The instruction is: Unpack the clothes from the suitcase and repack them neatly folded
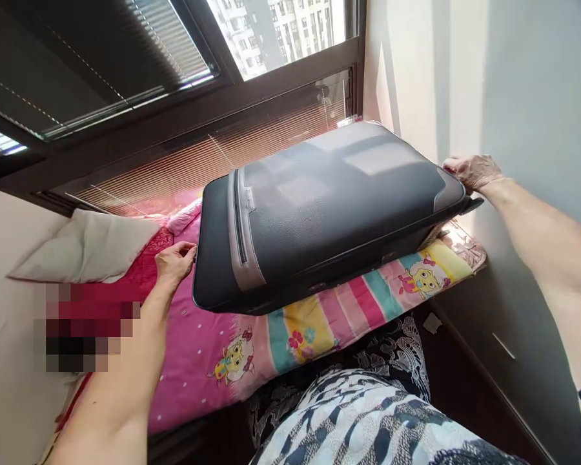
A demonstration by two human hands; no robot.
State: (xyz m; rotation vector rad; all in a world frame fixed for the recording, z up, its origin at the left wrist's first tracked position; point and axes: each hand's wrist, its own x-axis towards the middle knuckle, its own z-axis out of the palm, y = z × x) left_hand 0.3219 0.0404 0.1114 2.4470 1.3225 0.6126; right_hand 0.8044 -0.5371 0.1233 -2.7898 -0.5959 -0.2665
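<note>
A large dark grey suitcase (pixel 319 200) lies flat in front of me, over a pink and striped quilt (pixel 319 316). A zipped pocket with a brown trim (pixel 242 226) runs across its left part. At the left end, my left hand (pixel 175 263) has its fingers closed against the suitcase's edge; the fingertips are partly hidden. My right hand (pixel 472 173) is wrapped round the far right corner, with its fingers mostly behind the case. A dark wheel or foot (pixel 473 206) sticks out just below that hand.
A pale cushion (pixel 87 245) rests at the left end of the padded window seat. Behind the suitcase are a dark window frame (pixel 290 71) and lowered blinds (pixel 174 165). A grey wall (pixel 537 97) stands close on the right.
</note>
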